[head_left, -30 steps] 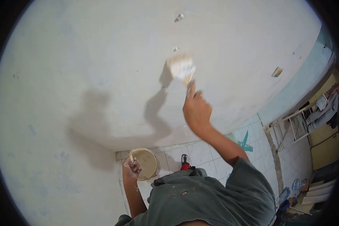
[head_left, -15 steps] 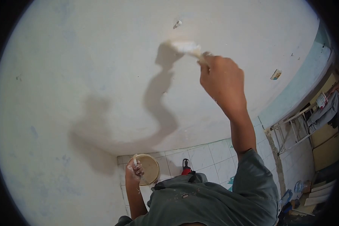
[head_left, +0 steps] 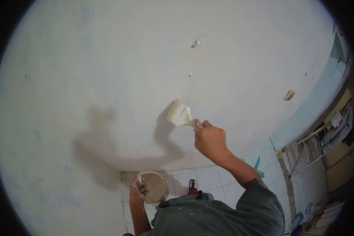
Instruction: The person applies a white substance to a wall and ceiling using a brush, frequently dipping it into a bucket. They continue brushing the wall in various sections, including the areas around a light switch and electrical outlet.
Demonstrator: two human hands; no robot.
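My right hand (head_left: 209,139) grips the handle of a wide paintbrush (head_left: 179,115), whose pale bristles press against the white wall (head_left: 106,70). The brush and arm cast a dark shadow on the wall just left of them. My left hand (head_left: 139,187), smeared with white paint, holds a small round cream-coloured paint bucket (head_left: 155,186) by its rim, low down near my waist. My grey shirt fills the bottom of the view.
A white tiled floor (head_left: 208,181) lies below the wall. A red-and-black object (head_left: 192,186) stands on the tiles by the bucket. A metal frame (head_left: 305,147) and cluttered yellow furniture stand at the right. Small lumps (head_left: 195,43) stick out of the wall.
My right hand rose with the brush up the wall, then came back down and left to a lower spot. The left hand and bucket have barely moved.
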